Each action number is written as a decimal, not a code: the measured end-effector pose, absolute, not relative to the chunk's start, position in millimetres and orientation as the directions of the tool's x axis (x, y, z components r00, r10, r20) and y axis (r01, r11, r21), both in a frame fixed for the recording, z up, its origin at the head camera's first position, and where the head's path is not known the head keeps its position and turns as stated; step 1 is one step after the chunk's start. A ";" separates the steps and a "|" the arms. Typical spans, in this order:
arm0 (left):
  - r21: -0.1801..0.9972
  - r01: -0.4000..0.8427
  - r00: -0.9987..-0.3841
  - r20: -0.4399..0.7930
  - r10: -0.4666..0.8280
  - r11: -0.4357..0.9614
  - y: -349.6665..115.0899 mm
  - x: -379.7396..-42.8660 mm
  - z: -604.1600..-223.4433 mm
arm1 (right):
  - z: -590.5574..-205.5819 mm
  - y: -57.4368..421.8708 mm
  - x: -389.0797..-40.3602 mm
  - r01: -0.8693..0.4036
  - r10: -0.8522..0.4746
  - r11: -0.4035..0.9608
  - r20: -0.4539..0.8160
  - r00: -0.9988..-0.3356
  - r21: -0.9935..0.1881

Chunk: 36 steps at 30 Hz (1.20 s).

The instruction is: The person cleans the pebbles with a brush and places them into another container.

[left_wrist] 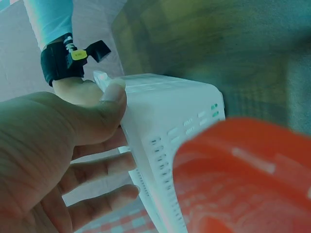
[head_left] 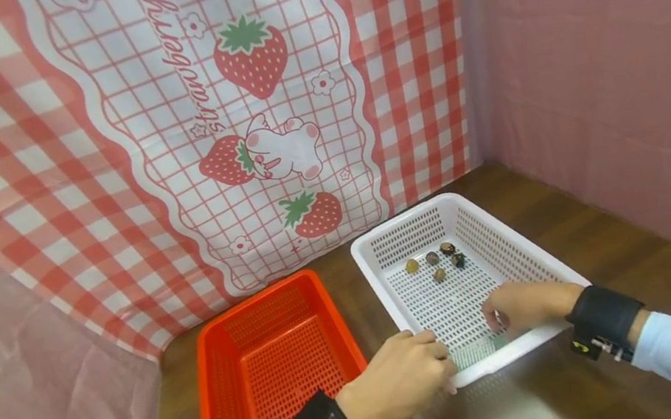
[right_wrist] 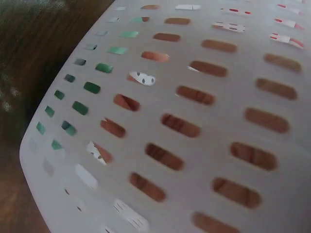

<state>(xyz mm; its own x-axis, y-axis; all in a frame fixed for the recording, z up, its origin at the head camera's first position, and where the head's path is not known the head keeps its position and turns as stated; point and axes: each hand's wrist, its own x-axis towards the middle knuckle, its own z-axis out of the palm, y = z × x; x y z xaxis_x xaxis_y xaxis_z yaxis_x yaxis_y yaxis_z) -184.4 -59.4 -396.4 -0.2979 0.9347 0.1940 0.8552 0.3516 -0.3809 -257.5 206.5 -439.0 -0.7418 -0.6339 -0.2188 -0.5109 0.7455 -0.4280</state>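
Note:
My left hand (head_left: 402, 377) grips the near left corner of a white slotted basket (head_left: 493, 361). In the left wrist view its thumb (left_wrist: 114, 97) lies on the outer wall and the fingers are on the rim's other side. My right hand (head_left: 518, 308) reaches down inside the basket near its front right, fingers bent downward. Something pale green (head_left: 475, 351) lies along the near end of the basket floor, beside the right fingertips; I cannot tell whether they hold it. In the right wrist view, green and the fingers show through the slots of the basket wall (right_wrist: 112, 160).
Several small round shell-like pieces (head_left: 432, 258), yellow, brown and dark, lie at the far end of the white basket. A red slotted basket (head_left: 207, 397) stands to the left on the brown table (head_left: 625, 248). A strawberry-print checked cloth (head_left: 413, 76) hangs behind.

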 end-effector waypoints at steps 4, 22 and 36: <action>-0.366 0.857 -0.313 0.192 0.930 0.364 -56.8 -183.7 -398.1 | -445.5 208.3 -259.2 -0.502 -0.631 0.742 -0.211 -0.747 -0.445; -0.224 0.882 -0.354 0.265 0.897 0.415 -59.0 -180.9 -408.1 | -451.7 210.5 -263.8 -0.609 -0.713 0.686 -0.203 -0.671 -0.398; -0.210 0.886 -0.362 0.248 0.899 0.414 -59.9 -185.9 -407.4 | -452.4 216.6 -267.3 -0.632 -0.799 0.546 -0.117 -0.589 -0.549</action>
<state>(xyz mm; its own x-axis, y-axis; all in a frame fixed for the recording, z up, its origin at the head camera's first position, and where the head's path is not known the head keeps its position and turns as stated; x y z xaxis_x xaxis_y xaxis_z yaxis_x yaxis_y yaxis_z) -185.9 -59.9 -407.4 -0.3618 0.8987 0.2479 0.8856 0.4144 -0.2099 -267.3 216.6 -452.4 -0.5892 -0.7994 -0.1173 -0.6321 0.5465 -0.5493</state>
